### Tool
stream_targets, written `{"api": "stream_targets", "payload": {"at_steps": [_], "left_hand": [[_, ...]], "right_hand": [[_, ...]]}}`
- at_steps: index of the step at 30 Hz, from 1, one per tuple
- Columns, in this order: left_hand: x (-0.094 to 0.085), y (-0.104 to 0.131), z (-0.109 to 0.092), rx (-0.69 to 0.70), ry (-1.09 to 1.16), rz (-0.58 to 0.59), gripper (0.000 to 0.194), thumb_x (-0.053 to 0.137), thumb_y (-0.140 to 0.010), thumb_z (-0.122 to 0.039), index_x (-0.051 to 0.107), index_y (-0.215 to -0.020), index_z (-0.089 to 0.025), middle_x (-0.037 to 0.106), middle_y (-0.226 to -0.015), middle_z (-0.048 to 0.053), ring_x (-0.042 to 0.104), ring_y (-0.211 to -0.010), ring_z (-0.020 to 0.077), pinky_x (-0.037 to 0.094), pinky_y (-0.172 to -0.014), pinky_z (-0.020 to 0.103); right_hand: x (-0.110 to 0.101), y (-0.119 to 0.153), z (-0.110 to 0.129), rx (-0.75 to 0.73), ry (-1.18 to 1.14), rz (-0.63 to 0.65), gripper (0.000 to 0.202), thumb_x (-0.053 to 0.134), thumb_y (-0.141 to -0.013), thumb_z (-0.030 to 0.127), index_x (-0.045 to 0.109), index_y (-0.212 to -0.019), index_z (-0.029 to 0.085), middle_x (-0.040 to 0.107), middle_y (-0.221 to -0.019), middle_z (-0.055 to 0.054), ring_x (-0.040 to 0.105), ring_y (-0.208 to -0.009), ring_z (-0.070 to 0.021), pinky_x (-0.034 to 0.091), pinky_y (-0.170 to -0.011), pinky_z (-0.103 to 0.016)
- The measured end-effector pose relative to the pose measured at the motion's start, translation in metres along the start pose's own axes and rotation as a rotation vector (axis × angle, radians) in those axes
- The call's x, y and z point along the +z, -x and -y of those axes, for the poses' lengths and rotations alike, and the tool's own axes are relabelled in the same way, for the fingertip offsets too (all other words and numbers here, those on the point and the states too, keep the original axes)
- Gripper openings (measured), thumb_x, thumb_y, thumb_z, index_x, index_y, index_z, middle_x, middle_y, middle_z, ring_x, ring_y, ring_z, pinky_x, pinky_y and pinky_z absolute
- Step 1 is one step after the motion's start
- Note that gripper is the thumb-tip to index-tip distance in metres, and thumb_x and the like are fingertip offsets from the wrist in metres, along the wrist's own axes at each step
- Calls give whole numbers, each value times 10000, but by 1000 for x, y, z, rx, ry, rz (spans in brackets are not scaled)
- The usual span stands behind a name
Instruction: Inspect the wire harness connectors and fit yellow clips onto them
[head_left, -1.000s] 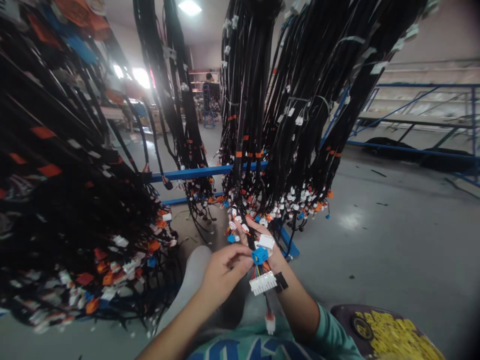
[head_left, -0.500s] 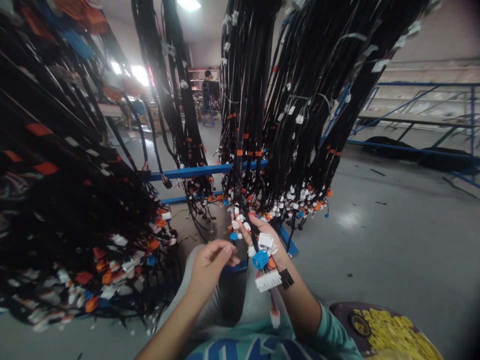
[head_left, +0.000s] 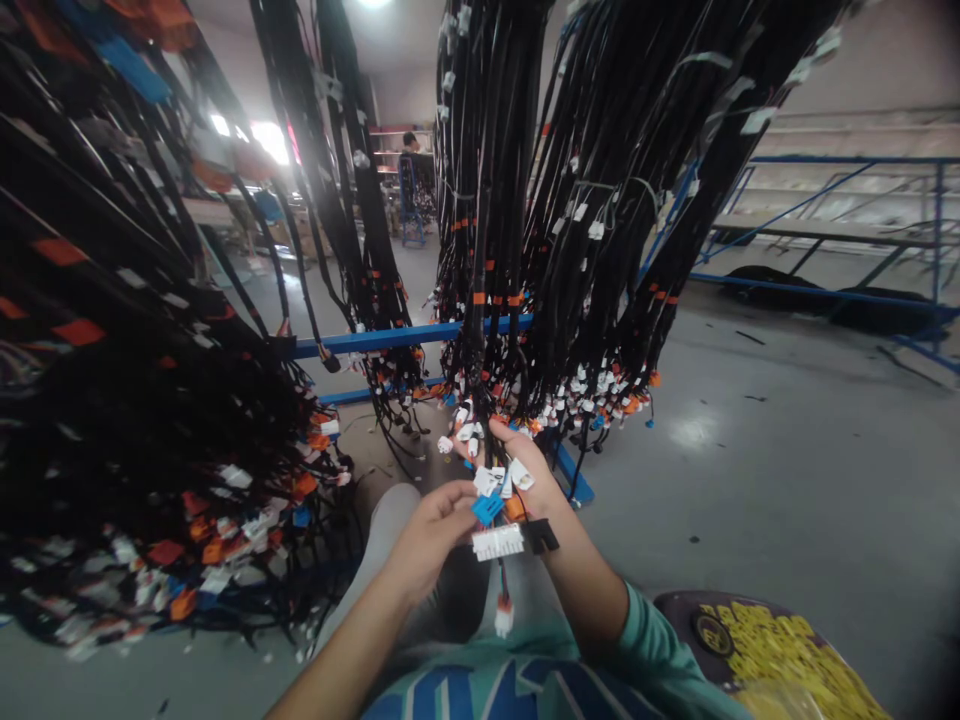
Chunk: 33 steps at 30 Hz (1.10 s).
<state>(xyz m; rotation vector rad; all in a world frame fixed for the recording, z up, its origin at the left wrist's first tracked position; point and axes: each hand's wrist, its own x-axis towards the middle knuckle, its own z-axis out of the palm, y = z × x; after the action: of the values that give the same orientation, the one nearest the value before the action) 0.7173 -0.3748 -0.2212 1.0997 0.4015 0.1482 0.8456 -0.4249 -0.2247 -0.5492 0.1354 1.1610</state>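
Note:
A bunch of wires with connectors hangs between my hands. My right hand (head_left: 534, 475) is closed around the bunch from behind, its palm beside several white connectors (head_left: 491, 481). My left hand (head_left: 435, 525) has its fingers pressed together at the left edge of a blue connector (head_left: 487, 509). Below that blue piece are a wide white connector (head_left: 498, 542), a black one (head_left: 543, 536) and, on longer wires, a small white one (head_left: 504, 615). An orange connector (head_left: 514, 508) sits beside the blue one.
Thick black cable bundles (head_left: 495, 200) hang ahead, with more at the left (head_left: 135, 400). A blue rail (head_left: 390, 338) crosses behind them. At the lower right lies a dark bag with yellow pieces (head_left: 772, 645). A person (head_left: 410, 143) is far back.
My left hand has moved right to the blue connector. The bunch in my right hand has shifted left, and its connectors have swung with it.

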Motion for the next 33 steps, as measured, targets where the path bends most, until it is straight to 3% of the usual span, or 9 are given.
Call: {"api": "stream_targets", "payload": {"at_steps": [8, 14, 22, 26, 33], "left_hand": [[-4, 5, -6, 61, 102, -106, 332, 783, -566, -277, 619, -816, -131, 614, -697, 12, 554, -629, 105, 432, -592, 202], [-3, 11, -19, 126, 102, -97, 423, 795, -546, -250, 612, -915, -155, 630, -843, 41, 585, -745, 134, 460, -678, 230], [7, 14, -19, 222, -32, -102, 586, 806, -492, -194, 532, -1009, -176, 550, -853, 15, 544, -737, 116, 443, -640, 221], [8, 12, -18, 213, -47, -95, 628, 805, -498, -225, 504, -1046, -174, 545, -775, -1, 528, -687, 106, 434, -626, 223], [8, 6, -24, 200, 54, -156, 574, 820, -482, -319, 581, -976, -150, 570, -874, 39, 549, -741, 127, 443, -649, 229]], "right_hand": [[11, -5, 1, 38, -33, -85, 306, 309, -908, 260, 526, -1033, 84, 684, -705, -81, 653, -567, -184, 559, -575, -358], [12, -3, 1, 123, 28, -17, 351, 287, -909, 327, 532, -979, 86, 683, -718, -90, 648, -565, -192, 548, -575, -366], [17, -1, -4, 129, 55, 47, 353, 299, -894, 357, 523, -953, 91, 668, -680, -72, 617, -525, -183, 536, -552, -342], [26, 8, -5, 142, 53, 15, 378, 274, -901, 368, 538, -947, 102, 658, -652, -63, 609, -517, -179, 530, -552, -333], [31, 4, -3, 102, 39, 14, 419, 207, -916, 345, 559, -932, 118, 646, -629, -66, 604, -512, -182, 523, -543, -329]]}}
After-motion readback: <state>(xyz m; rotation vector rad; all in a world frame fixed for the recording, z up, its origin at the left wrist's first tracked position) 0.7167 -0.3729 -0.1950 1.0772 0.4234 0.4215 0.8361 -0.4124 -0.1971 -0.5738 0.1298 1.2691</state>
